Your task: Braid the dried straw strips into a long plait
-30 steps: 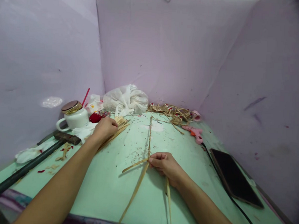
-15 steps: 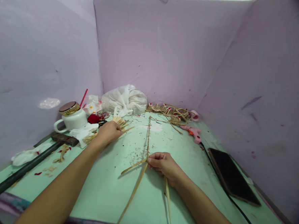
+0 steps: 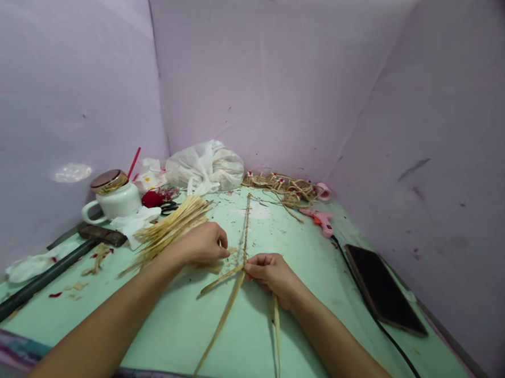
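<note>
A thin braid [image 3: 246, 228] of straw-coloured fibre runs straight away from me along the tabletop. Its near end is pinched between the thumb and fingers of my right hand [image 3: 273, 277]. Loose flat strips [image 3: 222, 324] fan out from that end toward me, and another strip [image 3: 276, 333] hangs below my right palm. Just left of the braid, my left hand [image 3: 206, 244] is closed, with a pale dry strip [image 3: 232, 250] showing at its fingertips; the grip itself is partly hidden. Behind my left wrist lies a bundle of dry strips [image 3: 176, 221].
On the left are a hammer [image 3: 102, 235], a white lidded mug [image 3: 121, 201] and crumpled tissue [image 3: 133, 223]. A white plastic bag [image 3: 206, 166] and tangled twine [image 3: 278, 184] lie along the back wall. At right are a pink glue gun [image 3: 321, 219], its black cord and a phone [image 3: 385, 288].
My left hand has come away from the straw bundle, moving right and toward me, close to the braid. My right hand keeps its pinch. The view has shifted slightly.
</note>
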`<state>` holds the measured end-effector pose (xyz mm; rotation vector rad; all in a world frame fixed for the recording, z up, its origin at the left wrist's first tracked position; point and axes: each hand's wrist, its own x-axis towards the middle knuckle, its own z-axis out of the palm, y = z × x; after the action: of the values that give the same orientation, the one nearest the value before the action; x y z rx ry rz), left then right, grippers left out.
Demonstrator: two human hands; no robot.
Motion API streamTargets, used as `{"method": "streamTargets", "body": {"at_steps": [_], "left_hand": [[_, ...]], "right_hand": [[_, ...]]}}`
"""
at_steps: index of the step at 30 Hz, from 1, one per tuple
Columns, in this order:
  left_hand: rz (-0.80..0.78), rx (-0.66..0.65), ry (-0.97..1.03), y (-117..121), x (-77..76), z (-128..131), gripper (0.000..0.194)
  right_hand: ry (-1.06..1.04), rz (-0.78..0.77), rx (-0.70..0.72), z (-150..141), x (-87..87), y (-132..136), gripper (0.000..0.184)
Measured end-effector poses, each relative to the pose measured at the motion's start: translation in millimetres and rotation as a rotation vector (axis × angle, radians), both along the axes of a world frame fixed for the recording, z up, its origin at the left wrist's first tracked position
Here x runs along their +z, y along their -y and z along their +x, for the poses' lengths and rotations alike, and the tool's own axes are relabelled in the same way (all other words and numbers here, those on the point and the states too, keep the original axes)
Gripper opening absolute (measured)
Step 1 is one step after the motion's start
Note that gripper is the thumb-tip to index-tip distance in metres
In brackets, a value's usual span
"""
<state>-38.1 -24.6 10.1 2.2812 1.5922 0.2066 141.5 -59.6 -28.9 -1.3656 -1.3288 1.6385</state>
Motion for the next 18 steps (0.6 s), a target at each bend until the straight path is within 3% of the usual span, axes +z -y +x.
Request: {"method": "streamTargets", "body": {"at_steps": [3, 5, 9, 13, 18], "left_hand": [[0.106, 0.104, -0.112, 1.7, -8.8, 10.1, 0.019], [0.098, 0.104, -0.087, 1.7, -9.2, 11.4, 0.017], [-0.131, 0.024, 0.165, 4.8, 1.4, 6.5, 0.019], [-0.398, -0.014, 0.227, 11.9, 5.7, 6.4, 0.017], [-0.475, -0.046, 0.262, 14.3, 0.3, 11.2, 0.016]], "right_hand": [[-0.004, -0.001, -0.01, -0.4, 0.1, 0.2, 0.008], [-0.005, -0.003, -0.018, -0.6, 0.4, 0.6, 0.008], [-0.006, 0.002, -0.02, -0.3, 0.5, 1.0, 0.008], [-0.021, -0.008, -0.009, 0.0, 0.8, 0.6, 0.009], [-0.034, -0.016, -0.021, -0.1, 1.3, 0.7, 0.009]]}}
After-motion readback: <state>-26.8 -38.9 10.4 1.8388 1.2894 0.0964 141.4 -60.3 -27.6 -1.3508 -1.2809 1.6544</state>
